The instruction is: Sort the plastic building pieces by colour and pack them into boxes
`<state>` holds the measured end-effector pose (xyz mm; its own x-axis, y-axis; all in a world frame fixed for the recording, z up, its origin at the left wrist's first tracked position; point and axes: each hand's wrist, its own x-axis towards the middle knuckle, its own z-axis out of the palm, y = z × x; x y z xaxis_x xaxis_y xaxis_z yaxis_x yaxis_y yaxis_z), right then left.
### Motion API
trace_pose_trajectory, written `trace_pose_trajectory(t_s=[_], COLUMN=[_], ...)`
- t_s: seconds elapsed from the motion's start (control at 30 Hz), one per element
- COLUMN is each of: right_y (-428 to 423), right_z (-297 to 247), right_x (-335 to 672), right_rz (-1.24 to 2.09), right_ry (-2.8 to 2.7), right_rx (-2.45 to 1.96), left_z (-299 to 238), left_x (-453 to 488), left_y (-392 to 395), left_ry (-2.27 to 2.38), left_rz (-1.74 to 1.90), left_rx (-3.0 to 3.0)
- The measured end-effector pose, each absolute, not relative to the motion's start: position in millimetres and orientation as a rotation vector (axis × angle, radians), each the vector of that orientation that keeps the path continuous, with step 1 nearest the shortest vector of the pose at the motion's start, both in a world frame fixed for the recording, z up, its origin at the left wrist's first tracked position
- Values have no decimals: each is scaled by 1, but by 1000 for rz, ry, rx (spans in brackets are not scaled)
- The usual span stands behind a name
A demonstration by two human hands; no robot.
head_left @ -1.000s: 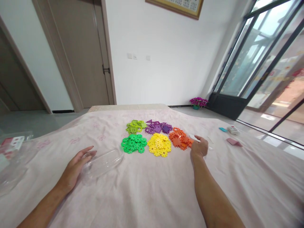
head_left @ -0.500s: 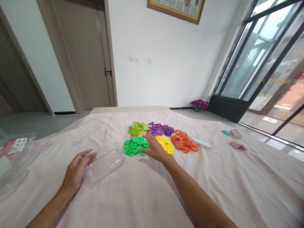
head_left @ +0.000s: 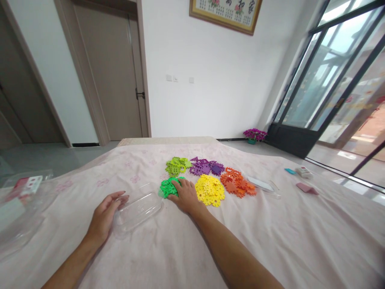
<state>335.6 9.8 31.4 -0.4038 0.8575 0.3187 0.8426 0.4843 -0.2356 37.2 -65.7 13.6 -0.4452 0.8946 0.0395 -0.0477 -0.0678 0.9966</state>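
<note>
The green pile (head_left: 167,187) lies mid-bed, just beside the clear tray (head_left: 138,209). The right hand (head_left: 185,195) lies over the pile, fingers curved down onto the pieces; whether they grip any I cannot tell. The left hand (head_left: 105,216) rests against the tray's near end, fingers loosely spread. I see nothing in the tray. Yellow (head_left: 209,190), orange (head_left: 236,184), purple (head_left: 207,167) and lime (head_left: 177,164) piles sit alongside. A clear box (head_left: 18,224) at the far left holds red-and-white packets.

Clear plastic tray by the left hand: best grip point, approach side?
Likely grip the clear tray at its near-left end, from the left, where the left hand touches it. It lies flat and long; its far end nears the green pile.
</note>
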Motion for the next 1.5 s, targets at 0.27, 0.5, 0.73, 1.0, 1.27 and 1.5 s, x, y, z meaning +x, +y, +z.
trace_pose_trajectory(t_s=[0.27, 0.5, 0.73, 1.0, 1.27, 1.5], right_y=[13, 27, 36, -6, -13, 10], right_z=[30, 27, 26, 54, 42, 27], right_x=[335, 332, 335, 290, 292, 323], right_rz=[-84, -63, 168, 338, 418, 220], right_ry=[-2319, -2254, -1877, -1832, -2049, -1977], right_rx=[-1363, -1348, -1290, -853, -741, -1281], left_z=[12, 9, 13, 13, 14, 13], left_x=[35, 34, 38, 38, 38, 37], left_y=[-66, -66, -66, -66, -66, -65], left_ry=[1466, 1466, 1451, 1442, 1446, 1433], left_rz=[1595, 1595, 1621, 1607, 1590, 1595], left_rx=[934, 966, 984, 1006, 1021, 1015])
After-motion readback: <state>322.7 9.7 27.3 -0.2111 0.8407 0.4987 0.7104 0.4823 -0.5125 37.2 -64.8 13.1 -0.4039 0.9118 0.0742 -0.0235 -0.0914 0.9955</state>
